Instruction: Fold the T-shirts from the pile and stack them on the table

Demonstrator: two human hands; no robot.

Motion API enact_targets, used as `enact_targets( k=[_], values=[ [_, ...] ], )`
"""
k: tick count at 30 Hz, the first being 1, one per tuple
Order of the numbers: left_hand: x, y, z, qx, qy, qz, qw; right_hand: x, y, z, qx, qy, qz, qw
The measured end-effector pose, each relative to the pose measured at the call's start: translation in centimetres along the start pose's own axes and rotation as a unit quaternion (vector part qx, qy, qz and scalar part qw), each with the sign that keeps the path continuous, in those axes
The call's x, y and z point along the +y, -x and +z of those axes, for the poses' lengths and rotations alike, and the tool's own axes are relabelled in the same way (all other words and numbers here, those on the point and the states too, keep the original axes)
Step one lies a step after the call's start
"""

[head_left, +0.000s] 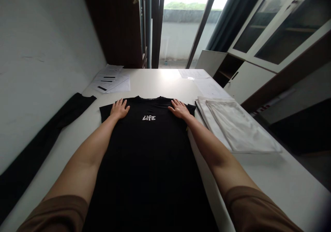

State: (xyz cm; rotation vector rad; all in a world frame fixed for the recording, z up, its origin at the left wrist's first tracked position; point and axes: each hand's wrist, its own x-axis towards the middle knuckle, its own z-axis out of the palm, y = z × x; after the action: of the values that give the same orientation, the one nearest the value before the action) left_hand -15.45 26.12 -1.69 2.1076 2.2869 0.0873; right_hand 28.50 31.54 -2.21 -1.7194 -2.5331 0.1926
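A black T-shirt (pixel 152 156) lies spread on the white table (pixel 160 81), its neckline at the far end and a small white print below the collar. My left hand (pixel 120 109) rests flat on the left shoulder area of the shirt, fingers spread. On the opposite shoulder lies my right hand (pixel 179 109), palm down with its fingers stretched out. Both arms reach forward along the shirt's sides. The lower part of the shirt runs out of view at the bottom.
Folded whitish cloth (pixel 232 125) lies on the table's right side. Another black garment (pixel 49 135) stretches along the left edge by the wall. Paper sheets (pixel 111 80) lie at the back left, and more sheets (pixel 207 83) at the back right. Cabinets (pixel 279 35) stand to the right.
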Motion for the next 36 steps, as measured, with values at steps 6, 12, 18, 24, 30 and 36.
enact_targets(
  k=[6, 12, 18, 24, 30, 36],
  values=[
    [-3.9, 2.4, -0.6, -0.015, -0.005, -0.033, 0.999, 2.5, 1.6, 0.0, 0.013, -0.005, 0.033, 0.999],
    [-5.0, 5.5, -1.5, -0.013, -0.034, -0.040, 0.999, 2.9, 3.3, -1.0, -0.005, 0.005, 0.045, 0.999],
    [-6.1, 7.8, -2.6, -0.020, -0.059, -0.064, 0.996, 2.2, 4.8, -2.4, 0.010, 0.002, 0.070, 0.997],
    [-3.0, 8.8, -4.6, 0.026, -0.025, -0.052, 0.998, -1.6, 7.3, -4.0, 0.093, 0.010, 0.022, 0.995],
    [4.8, 15.2, -3.2, 0.052, 0.059, 0.173, 0.982, -7.1, 13.3, -2.4, 0.075, -0.048, -0.112, 0.990],
    [3.7, 21.9, -1.5, 0.034, 0.080, 0.188, 0.978, -6.2, 17.0, -0.8, 0.039, -0.045, -0.080, 0.995]
  ],
)
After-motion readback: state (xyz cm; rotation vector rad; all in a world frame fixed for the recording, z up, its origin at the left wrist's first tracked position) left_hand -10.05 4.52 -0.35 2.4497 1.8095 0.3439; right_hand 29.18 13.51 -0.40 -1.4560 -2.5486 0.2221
